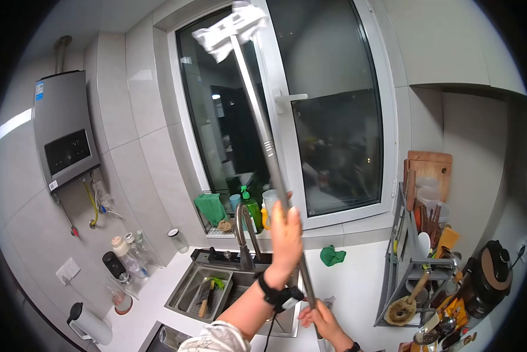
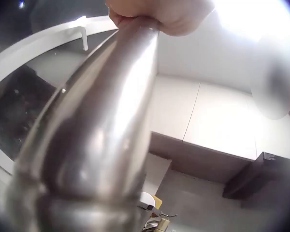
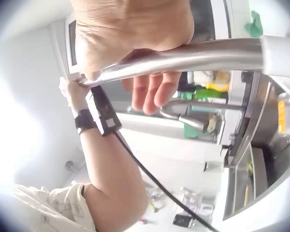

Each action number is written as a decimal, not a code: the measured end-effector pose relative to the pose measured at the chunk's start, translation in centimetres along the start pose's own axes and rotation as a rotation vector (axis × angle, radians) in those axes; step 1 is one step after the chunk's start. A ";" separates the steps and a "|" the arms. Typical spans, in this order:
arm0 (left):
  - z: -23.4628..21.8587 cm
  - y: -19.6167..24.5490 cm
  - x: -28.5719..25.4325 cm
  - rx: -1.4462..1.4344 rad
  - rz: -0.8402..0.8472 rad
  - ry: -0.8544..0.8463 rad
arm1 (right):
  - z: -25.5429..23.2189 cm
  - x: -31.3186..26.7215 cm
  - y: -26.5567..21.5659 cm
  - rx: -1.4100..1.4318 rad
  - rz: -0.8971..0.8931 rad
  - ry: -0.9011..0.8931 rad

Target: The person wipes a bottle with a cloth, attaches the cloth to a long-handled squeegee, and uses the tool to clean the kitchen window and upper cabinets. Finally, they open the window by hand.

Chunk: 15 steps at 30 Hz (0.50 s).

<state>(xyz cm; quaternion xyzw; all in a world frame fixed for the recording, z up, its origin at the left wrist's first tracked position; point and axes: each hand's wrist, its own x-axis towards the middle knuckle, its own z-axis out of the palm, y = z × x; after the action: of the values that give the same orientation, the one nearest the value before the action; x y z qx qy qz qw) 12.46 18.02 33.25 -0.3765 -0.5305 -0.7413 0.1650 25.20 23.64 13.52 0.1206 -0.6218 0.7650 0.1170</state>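
Observation:
A long-handled flat mop rises across the head view, its white cloth-covered head raised over the upper part of the left window pane. My left hand grips the metal pole partway up, above the sink's right side. Lower down, near the counter, my right hand holds the same pole. In the right wrist view that hand wraps over the shiny pole, with fingers curling beneath it. The pole fills much of the left wrist view, running up into the left hand.
The window handle juts out right of the pole. Below stand a faucet, a sink with a knife inside, and bottles on the sill. A green cloth lies on the counter, left of a utensil rack.

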 end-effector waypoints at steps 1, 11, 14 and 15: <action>1.6 -1.4 0.7 0.110 0.083 0.013 | -0.7 -1.5 -0.6 -0.177 -0.018 0.084; 9.3 -5.1 -2.1 0.216 0.117 -0.354 | -4.6 -3.6 0.0 -0.392 -0.157 0.704; 7.1 -4.0 -3.7 0.257 0.068 -0.487 | -7.2 1.4 -4.8 -0.377 -0.190 0.711; 5.5 -3.2 -4.1 0.208 -0.004 -0.546 | -7.6 3.2 -6.5 -0.386 -0.228 0.713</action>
<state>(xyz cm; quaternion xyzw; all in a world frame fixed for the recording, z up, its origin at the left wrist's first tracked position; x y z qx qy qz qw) 15.25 23.59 28.98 -0.5423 -0.6292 -0.5543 0.0524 24.00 32.48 19.11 -0.1078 -0.6568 0.6105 0.4292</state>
